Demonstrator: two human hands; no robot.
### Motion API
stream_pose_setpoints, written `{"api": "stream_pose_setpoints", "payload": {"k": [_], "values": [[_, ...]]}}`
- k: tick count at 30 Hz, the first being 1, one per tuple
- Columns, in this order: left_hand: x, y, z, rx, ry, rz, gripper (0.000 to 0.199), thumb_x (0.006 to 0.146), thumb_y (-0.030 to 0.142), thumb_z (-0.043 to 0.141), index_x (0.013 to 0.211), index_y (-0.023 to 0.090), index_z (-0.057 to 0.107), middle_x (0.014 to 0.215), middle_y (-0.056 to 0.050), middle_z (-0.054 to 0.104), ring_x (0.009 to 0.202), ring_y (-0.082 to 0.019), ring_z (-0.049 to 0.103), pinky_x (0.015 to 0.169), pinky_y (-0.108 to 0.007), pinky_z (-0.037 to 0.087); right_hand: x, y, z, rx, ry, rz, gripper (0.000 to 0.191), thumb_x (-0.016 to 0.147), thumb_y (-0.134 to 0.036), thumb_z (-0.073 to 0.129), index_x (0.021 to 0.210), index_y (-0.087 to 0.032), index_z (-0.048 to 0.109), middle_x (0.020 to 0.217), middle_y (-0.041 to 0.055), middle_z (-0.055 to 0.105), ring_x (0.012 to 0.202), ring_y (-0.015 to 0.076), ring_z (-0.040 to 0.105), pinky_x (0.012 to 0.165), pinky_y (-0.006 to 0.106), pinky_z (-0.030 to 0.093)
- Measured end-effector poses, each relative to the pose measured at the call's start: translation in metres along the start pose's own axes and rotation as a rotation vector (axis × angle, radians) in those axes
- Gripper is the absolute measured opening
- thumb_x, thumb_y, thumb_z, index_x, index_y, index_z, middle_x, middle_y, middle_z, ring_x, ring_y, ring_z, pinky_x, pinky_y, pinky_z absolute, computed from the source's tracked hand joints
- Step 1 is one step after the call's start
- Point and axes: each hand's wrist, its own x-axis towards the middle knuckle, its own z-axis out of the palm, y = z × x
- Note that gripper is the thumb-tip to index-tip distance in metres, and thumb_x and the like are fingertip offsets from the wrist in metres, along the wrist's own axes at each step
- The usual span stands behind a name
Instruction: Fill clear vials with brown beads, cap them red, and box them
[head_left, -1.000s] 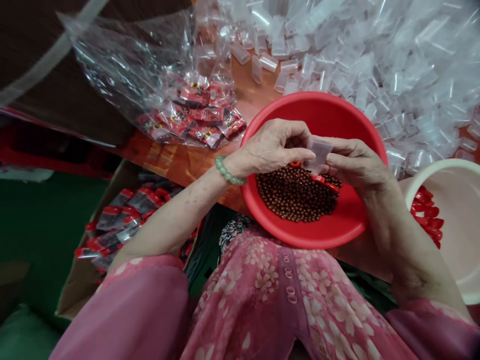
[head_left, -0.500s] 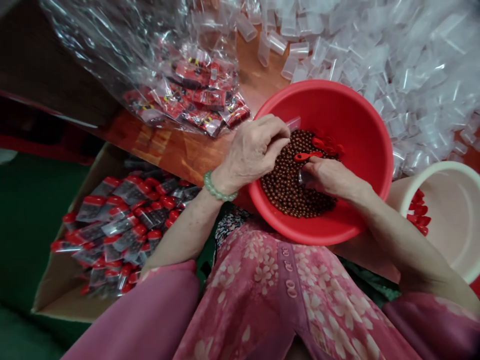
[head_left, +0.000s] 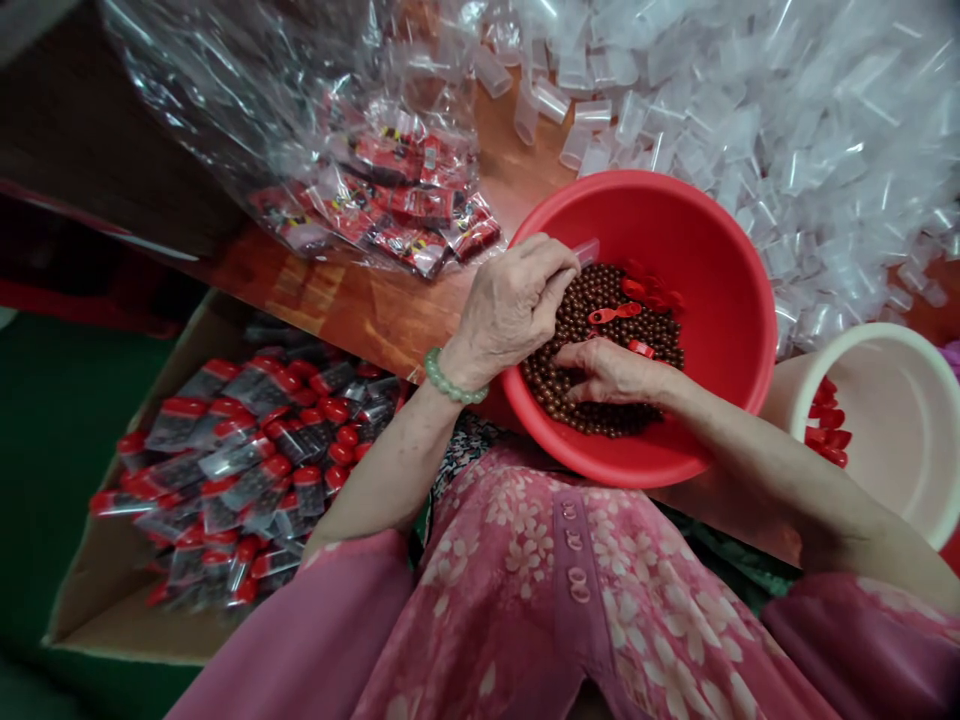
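Observation:
A red basin [head_left: 735, 300] holds many small round brown balls [head_left: 600, 290]. My left hand [head_left: 517, 300], a green bead bracelet on its wrist, is closed over the basin's left rim. From its fingertips sticks out a clear plastic tube [head_left: 586, 252], mostly hidden. My right hand [head_left: 611, 372] reaches down among the balls, its fingers apart and their tips partly buried. Just above it lies a red spoon-shaped piece [head_left: 615, 313]. A small red piece [head_left: 641, 348] shows behind the right hand's knuckles, and more red pieces [head_left: 654, 293] rest against the basin's far side.
Clear plastic tubes [head_left: 705, 130] are heaped across the back right. A clear bag [head_left: 300, 120] with red packets [head_left: 416, 205] lies at the back left. At lower left stands a cardboard box [head_left: 120, 630] of red-capped containers [head_left: 232, 455]. A white bucket [head_left: 900, 420] with red pieces tips at right.
My right hand has shifted left and slightly down into the balls, its fingers opening. The clear piece seen at its fingers before no longer shows. My left hand stays at the rim.

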Motion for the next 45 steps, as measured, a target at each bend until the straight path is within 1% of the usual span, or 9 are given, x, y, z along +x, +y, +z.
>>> {"api": "stream_pose_setpoints", "payload": {"k": [5, 9, 13, 19, 21, 26, 32, 38, 45], "values": [[-0.003, 0.01, -0.008, -0.103, 0.039, -0.034, 0.019, 0.101, 0.022, 0.049, 0.099, 0.017, 0.068, 0.098, -0.006, 0.074, 0.095, -0.018, 0.07, 0.092, -0.035, 0.056, -0.012, 0.004, -0.008, 0.462, 0.118, -0.101, 0.04, 0.082, -0.033, 0.079, 0.118, -0.018, 0.071, 0.106, 0.003, 0.074, 0.098, 0.0204, 0.066, 0.093, 0.033, 0.05], [-0.018, 0.029, -0.02, -0.304, 0.021, -0.135, 0.021, 0.102, 0.023, 0.05, 0.113, 0.016, 0.066, 0.109, -0.009, 0.074, 0.101, -0.017, 0.072, 0.095, -0.034, 0.058, -0.027, 0.001, -0.018, 0.637, 0.182, -0.169, 0.045, 0.08, -0.037, 0.084, 0.121, -0.022, 0.073, 0.114, 0.0028, 0.073, 0.105, 0.0205, 0.066, 0.099, 0.036, 0.05], [-0.035, 0.041, -0.026, -0.52, -0.179, -0.209, 0.041, 0.099, 0.025, 0.057, 0.139, 0.017, 0.055, 0.134, -0.014, 0.067, 0.119, -0.021, 0.07, 0.098, -0.033, 0.06, -0.036, -0.001, -0.023, 0.657, 0.284, -0.263, 0.043, 0.076, -0.035, 0.089, 0.117, -0.026, 0.078, 0.121, 0.0032, 0.07, 0.115, 0.0212, 0.063, 0.106, 0.039, 0.047], [-0.041, 0.042, -0.023, -0.528, -0.31, -0.057, 0.05, 0.096, 0.025, 0.064, 0.145, 0.021, 0.057, 0.154, -0.015, 0.055, 0.148, -0.03, 0.049, 0.123, -0.05, 0.045, -0.041, -0.003, -0.02, 0.704, 0.372, -0.338, 0.02, 0.078, -0.033, 0.088, 0.092, -0.021, 0.081, 0.101, 0.0014, 0.071, 0.101, 0.0177, 0.062, 0.099, 0.036, 0.049], [-0.042, 0.041, -0.019, -0.54, -0.298, -0.106, 0.045, 0.095, 0.026, 0.065, 0.14, 0.019, 0.064, 0.154, -0.016, 0.054, 0.144, -0.03, 0.054, 0.116, -0.047, 0.051, -0.043, -0.005, -0.019, 0.758, 0.367, -0.336, 0.017, 0.078, -0.032, 0.087, 0.086, -0.019, 0.08, 0.096, 0.001, 0.071, 0.095, 0.0163, 0.062, 0.095, 0.034, 0.05], [-0.045, 0.045, -0.012, -0.615, -0.209, -0.284, 0.054, 0.089, 0.026, 0.072, 0.141, 0.019, 0.062, 0.139, -0.014, 0.069, 0.122, -0.025, 0.07, 0.102, -0.038, 0.06, -0.048, -0.018, -0.013, 0.945, 0.373, -0.243, 0.024, 0.081, -0.032, 0.084, 0.101, -0.02, 0.082, 0.098, 0.0, 0.077, 0.09, 0.0151, 0.068, 0.089, 0.03, 0.054], [-0.041, 0.053, -0.016, -0.63, -0.292, -0.473, 0.035, 0.094, 0.037, 0.064, 0.117, 0.012, 0.072, 0.092, -0.008, 0.077, 0.069, -0.015, 0.068, 0.066, -0.026, 0.057, -0.045, -0.026, -0.001, 1.075, 0.641, -0.142, 0.035, 0.071, -0.034, 0.093, 0.096, -0.02, 0.072, 0.083, -0.0006, 0.074, 0.072, 0.0125, 0.069, 0.071, 0.026, 0.059], [-0.035, 0.053, -0.023, -0.702, -0.325, -0.404, 0.025, 0.095, 0.034, 0.06, 0.104, 0.013, 0.07, 0.089, -0.005, 0.071, 0.077, -0.013, 0.063, 0.065, -0.021, 0.049, -0.048, -0.028, -0.004, 0.853, 0.774, -0.259, 0.041, 0.075, -0.035, 0.091, 0.107, -0.023, 0.069, 0.088, -0.0012, 0.07, 0.078, 0.0126, 0.068, 0.074, 0.026, 0.057], [-0.035, 0.049, -0.023, -0.662, -0.377, -0.352, 0.022, 0.097, 0.033, 0.056, 0.102, 0.015, 0.067, 0.088, -0.004, 0.069, 0.079, -0.014, 0.061, 0.073, -0.025, 0.051, -0.053, -0.028, -0.015, 0.661, 0.648, -0.135, 0.042, 0.076, -0.052, 0.087, 0.082, -0.022, 0.058, 0.075, -0.0024, 0.057, 0.067, 0.0124, 0.051, 0.061, 0.028, 0.046]]}}
